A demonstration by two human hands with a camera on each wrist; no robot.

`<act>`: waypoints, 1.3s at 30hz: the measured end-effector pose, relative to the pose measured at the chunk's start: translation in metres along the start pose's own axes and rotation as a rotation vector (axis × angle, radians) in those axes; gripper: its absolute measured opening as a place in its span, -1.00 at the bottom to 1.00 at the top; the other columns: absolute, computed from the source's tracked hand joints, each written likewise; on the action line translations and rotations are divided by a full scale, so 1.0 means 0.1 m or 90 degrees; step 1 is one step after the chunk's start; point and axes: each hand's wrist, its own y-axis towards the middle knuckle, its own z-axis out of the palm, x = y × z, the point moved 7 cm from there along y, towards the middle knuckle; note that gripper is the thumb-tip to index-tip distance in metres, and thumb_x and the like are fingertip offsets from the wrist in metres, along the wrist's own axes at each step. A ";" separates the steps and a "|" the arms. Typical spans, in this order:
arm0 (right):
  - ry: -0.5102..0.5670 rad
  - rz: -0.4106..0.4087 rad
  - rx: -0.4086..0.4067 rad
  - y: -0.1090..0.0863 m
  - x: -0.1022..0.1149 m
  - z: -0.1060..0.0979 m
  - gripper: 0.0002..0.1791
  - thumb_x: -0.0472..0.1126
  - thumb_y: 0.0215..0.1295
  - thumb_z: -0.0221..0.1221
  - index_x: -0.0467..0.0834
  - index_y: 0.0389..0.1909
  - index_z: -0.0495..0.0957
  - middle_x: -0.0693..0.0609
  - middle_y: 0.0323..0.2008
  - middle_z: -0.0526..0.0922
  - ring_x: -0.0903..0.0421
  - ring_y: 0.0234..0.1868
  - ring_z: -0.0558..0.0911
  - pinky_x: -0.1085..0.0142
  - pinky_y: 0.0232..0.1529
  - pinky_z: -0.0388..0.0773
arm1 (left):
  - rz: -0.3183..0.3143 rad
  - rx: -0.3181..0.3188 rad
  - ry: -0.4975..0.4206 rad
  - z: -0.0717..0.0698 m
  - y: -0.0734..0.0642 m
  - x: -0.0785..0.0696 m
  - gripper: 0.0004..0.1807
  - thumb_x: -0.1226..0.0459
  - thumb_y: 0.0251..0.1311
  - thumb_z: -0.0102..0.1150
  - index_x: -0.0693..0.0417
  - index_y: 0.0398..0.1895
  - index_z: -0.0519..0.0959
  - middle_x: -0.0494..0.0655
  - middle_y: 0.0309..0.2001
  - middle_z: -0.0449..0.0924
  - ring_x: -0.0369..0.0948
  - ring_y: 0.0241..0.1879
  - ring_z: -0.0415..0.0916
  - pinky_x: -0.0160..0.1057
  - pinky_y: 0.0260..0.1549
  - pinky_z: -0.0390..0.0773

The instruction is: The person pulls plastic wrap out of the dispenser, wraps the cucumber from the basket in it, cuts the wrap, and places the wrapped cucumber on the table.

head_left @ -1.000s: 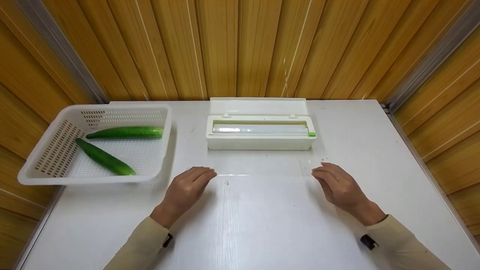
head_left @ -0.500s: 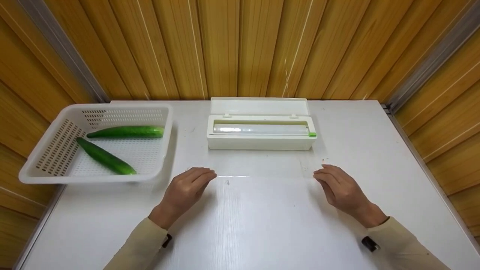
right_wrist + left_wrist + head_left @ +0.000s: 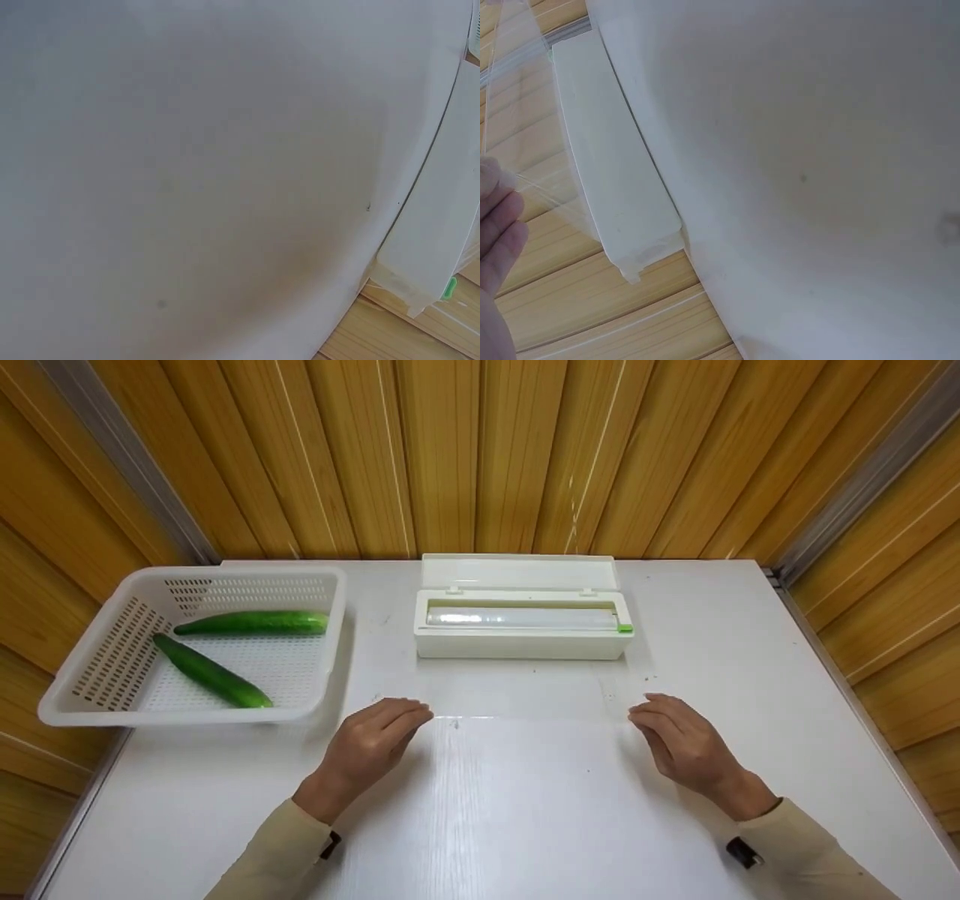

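Note:
Clear plastic wrap (image 3: 517, 690) runs from a white dispenser box (image 3: 525, 647) toward me, its front edge a thin shiny line between my hands. My left hand (image 3: 367, 746) pinches the left corner of that edge between thumb and fingers. At the opposite corner, my right hand (image 3: 690, 746) pinches the film the same way. The box's lid (image 3: 517, 572) stands open behind, showing the film roll (image 3: 517, 619) inside. In the left wrist view, the see-through film (image 3: 525, 112) stretches from my fingertips to the box. My right hand is outside the right wrist view.
To the left, a white perforated basket (image 3: 337, 660) holds two green cucumbers, one cucumber (image 3: 255, 623) lying crosswise and another cucumber (image 3: 214, 671) slanting. A green slider (image 3: 624, 628) sits at the box's right end. Wood-panelled walls (image 3: 510, 457) border the white table (image 3: 525, 825).
Both hands have drawn slightly toward me, and the film's front edge has come with them, a little farther from the box. The box and basket stay in place.

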 end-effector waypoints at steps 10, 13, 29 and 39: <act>0.015 -0.007 -0.017 0.03 0.06 -0.04 -0.67 -0.36 0.64 0.06 -0.47 -0.32 0.66 -0.27 -0.32 0.70 -0.21 -0.28 0.72 0.16 0.02 0.68 | 0.013 0.005 0.002 -0.03 -0.02 -0.04 -0.89 0.51 0.30 0.39 0.28 -0.15 0.76 0.06 -0.20 0.77 -0.06 -0.25 0.76 -0.16 -0.20 0.75; 0.020 -0.012 -0.019 0.03 0.07 -0.06 -0.67 -0.36 0.63 0.07 -0.48 -0.32 0.66 -0.27 -0.32 0.70 -0.22 -0.28 0.72 0.14 -0.02 0.69 | 0.016 0.000 0.002 -0.04 -0.01 -0.05 -0.93 0.46 0.43 0.30 0.27 -0.16 0.76 0.05 -0.21 0.77 -0.06 -0.26 0.76 -0.16 -0.22 0.75; 0.034 -0.030 -0.018 0.01 0.13 -0.10 -0.68 -0.36 0.62 0.09 -0.46 -0.35 0.64 -0.28 -0.34 0.69 -0.22 -0.31 0.71 0.14 -0.09 0.69 | -0.030 0.049 -0.047 -0.04 -0.04 -0.07 -0.70 0.61 0.06 0.51 0.25 -0.14 0.76 0.02 -0.18 0.77 -0.08 -0.22 0.77 -0.19 -0.17 0.75; 0.036 -0.024 -0.011 -0.01 0.17 -0.13 -0.66 -0.35 0.64 0.07 -0.46 -0.35 0.64 -0.28 -0.32 0.69 -0.24 -0.28 0.71 0.22 0.02 0.66 | -0.029 0.051 -0.064 -0.07 -0.04 -0.10 -0.73 0.60 0.07 0.51 0.26 -0.16 0.76 0.01 -0.19 0.78 -0.09 -0.23 0.77 -0.22 -0.18 0.74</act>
